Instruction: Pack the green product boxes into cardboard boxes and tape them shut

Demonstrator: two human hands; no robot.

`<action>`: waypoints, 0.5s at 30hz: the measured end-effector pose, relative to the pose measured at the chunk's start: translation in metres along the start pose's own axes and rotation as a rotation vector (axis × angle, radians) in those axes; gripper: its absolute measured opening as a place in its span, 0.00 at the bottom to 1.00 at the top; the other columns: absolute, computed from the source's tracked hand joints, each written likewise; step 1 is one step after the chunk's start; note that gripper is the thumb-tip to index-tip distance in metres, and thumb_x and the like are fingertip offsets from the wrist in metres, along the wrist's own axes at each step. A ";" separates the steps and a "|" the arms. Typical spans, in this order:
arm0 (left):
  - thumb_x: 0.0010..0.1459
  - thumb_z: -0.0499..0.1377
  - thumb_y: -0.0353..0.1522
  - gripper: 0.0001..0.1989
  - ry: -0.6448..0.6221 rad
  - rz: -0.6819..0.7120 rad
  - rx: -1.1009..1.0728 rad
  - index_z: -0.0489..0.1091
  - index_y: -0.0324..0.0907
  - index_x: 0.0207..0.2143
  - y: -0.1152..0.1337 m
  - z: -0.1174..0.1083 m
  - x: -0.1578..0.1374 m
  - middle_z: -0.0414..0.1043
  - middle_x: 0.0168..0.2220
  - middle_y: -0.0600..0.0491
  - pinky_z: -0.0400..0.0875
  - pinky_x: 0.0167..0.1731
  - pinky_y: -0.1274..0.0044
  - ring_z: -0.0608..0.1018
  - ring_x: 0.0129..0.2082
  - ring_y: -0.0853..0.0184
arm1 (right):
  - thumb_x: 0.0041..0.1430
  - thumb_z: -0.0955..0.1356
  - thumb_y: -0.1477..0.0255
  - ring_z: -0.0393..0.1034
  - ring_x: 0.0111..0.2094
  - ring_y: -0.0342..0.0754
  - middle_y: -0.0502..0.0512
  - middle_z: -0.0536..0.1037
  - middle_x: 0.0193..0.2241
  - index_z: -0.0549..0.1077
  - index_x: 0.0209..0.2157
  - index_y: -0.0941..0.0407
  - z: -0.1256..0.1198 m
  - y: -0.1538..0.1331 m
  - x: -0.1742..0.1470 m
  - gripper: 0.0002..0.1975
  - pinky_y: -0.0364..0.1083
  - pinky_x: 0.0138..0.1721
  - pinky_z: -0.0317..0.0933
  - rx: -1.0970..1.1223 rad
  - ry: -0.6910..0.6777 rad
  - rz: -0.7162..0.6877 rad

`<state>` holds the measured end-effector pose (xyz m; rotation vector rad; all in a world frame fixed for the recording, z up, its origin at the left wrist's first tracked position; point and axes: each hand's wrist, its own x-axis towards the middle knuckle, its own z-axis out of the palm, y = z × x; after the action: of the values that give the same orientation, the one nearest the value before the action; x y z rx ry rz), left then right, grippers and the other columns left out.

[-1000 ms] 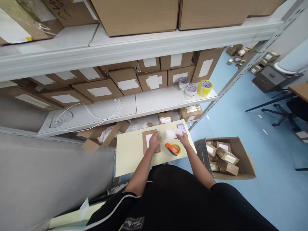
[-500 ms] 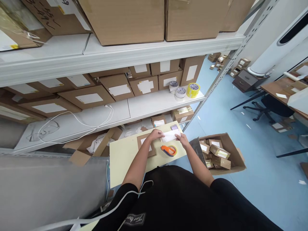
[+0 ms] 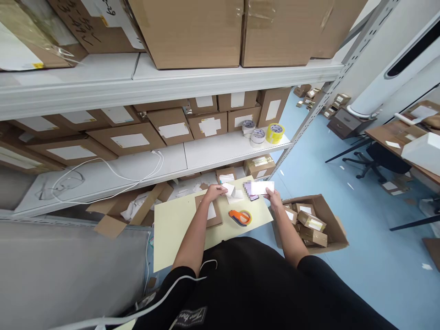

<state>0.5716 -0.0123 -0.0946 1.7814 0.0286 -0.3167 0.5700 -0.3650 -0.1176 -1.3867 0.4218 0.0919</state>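
Pale table point(image 3: 172, 229), white slip point(image 3: 261, 187) in right hand point(image 3: 274, 198), "Time" on shirt patch point(image 3: 191, 317)

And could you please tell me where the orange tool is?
In the head view, the orange tool lies on the table, just right of the cardboard.

Bright, even light; shadow dims the middle shelf point(image 3: 172, 158) toward nine o'clock; edges stretch; a patch point(image 3: 247, 189) toward four o'clock is pixelated.

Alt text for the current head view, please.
The left hand holds a curled white paper and the right hand a flat white slip at a pale yellow table. An orange tool and a flat cardboard box lie on it; shelves of boxes stand beyond, an open carton at right.
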 end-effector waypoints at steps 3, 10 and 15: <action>0.46 0.72 0.50 0.23 -0.036 0.004 0.005 0.83 0.39 0.33 -0.007 0.005 0.000 0.83 0.36 0.45 0.77 0.40 0.70 0.80 0.34 0.62 | 0.45 0.77 0.57 0.79 0.34 0.52 0.55 0.83 0.35 0.75 0.39 0.54 0.003 -0.002 -0.005 0.23 0.48 0.33 0.74 0.002 -0.076 -0.021; 0.55 0.69 0.43 0.29 0.180 -0.046 0.126 0.77 0.39 0.57 -0.011 0.056 -0.016 0.75 0.60 0.40 0.76 0.49 0.68 0.81 0.47 0.58 | 0.36 0.80 0.64 0.75 0.31 0.49 0.52 0.80 0.29 0.77 0.34 0.56 0.060 0.000 -0.035 0.21 0.47 0.32 0.70 -0.125 -0.326 0.019; 0.60 0.63 0.52 0.29 0.088 -0.074 -0.059 0.79 0.37 0.52 -0.001 0.034 -0.060 0.82 0.47 0.43 0.75 0.41 0.71 0.81 0.43 0.59 | 0.35 0.78 0.70 0.71 0.27 0.47 0.46 0.76 0.23 0.73 0.28 0.55 0.091 -0.021 -0.037 0.16 0.44 0.27 0.65 -0.340 -0.609 -0.032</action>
<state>0.5068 -0.0358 -0.0888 1.7371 0.1647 -0.2875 0.5633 -0.2749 -0.0746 -1.6113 -0.1338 0.5646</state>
